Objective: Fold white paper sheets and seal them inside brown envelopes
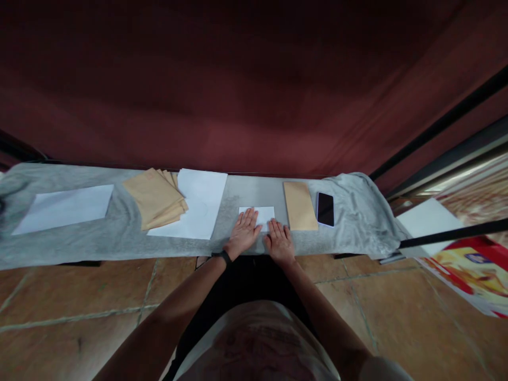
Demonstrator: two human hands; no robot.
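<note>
A small folded sheet of white paper [265,212] lies on the grey cloth in front of me. My left hand [245,229] rests flat on its left part, fingers stretched out. At the paper's lower right corner, my right hand [280,239] lies palm down with its fingers extended. Just right of the paper is a brown envelope [300,206], lying flat and apart from my right hand. Whatever is under my palms is hidden.
Several brown envelopes [153,196] lie fanned over white sheets [198,206] left of my hands. Another white sheet [67,207] is farther left. A phone [325,209] lies right of the single envelope. Grey cloth [357,211] covers the narrow table; a dark red surface [238,106] rises behind.
</note>
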